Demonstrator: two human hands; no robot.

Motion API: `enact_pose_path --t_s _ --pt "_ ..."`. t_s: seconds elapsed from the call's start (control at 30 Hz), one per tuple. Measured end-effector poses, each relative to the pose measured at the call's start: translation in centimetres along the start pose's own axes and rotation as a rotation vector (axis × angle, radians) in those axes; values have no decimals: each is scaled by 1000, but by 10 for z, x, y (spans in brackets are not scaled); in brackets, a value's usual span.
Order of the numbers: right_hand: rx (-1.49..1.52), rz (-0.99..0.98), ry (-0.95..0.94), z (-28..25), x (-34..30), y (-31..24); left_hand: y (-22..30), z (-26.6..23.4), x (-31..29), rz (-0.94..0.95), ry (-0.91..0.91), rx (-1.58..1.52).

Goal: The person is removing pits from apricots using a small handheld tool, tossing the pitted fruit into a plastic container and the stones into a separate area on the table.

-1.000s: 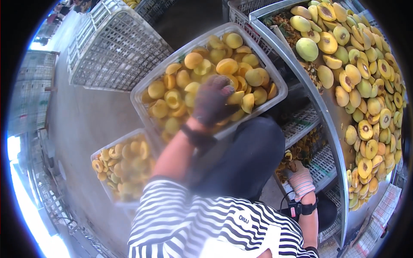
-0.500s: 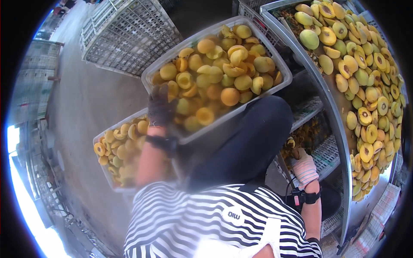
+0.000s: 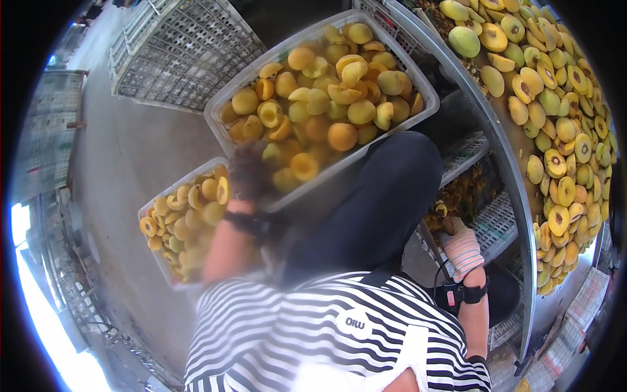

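Note:
My left hand (image 3: 250, 171), in a dark glove, is over the near-left edge of a large clear tub (image 3: 215, 123) filled with yellow peach halves (image 3: 318, 101). Motion smears its fingers, so whether it holds anything does not show. Lower right, my right hand (image 3: 462, 251) wears a pale striped glove. Its fingers are curled, with something I cannot make out at their tips, beside a low crate of dark orange scraps (image 3: 465, 196). A smaller clear tub (image 3: 159, 258) of peach halves stands left of my left forearm.
At the right, a metal-edged table (image 3: 491, 124) carries a heap of cut peaches (image 3: 558, 163). Stacked pale plastic crates (image 3: 189, 55) stand beyond the tubs on the concrete floor (image 3: 124, 170). My bent knee (image 3: 408, 163) is between the large tub and the table.
My left hand has come nearer to me and slightly right, toward the large tub's near edge. My right hand stays by the scraps. The whole view has shifted a little.

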State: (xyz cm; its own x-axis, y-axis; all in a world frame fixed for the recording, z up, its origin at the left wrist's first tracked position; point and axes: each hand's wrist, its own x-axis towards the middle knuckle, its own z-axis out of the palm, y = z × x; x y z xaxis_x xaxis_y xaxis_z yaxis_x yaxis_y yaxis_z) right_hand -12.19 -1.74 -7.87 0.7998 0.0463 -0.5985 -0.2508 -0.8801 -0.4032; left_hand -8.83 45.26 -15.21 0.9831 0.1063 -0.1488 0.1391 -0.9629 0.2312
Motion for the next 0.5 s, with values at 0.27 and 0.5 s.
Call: enact_pose_path --t_s 0.27,0.5 --pt "-208 -140 -4 -2 10 20 27 18 -18 257 -222 169" --pt "-73 38 36 1 -7 11 -21 52 -3 -56 -448 132"
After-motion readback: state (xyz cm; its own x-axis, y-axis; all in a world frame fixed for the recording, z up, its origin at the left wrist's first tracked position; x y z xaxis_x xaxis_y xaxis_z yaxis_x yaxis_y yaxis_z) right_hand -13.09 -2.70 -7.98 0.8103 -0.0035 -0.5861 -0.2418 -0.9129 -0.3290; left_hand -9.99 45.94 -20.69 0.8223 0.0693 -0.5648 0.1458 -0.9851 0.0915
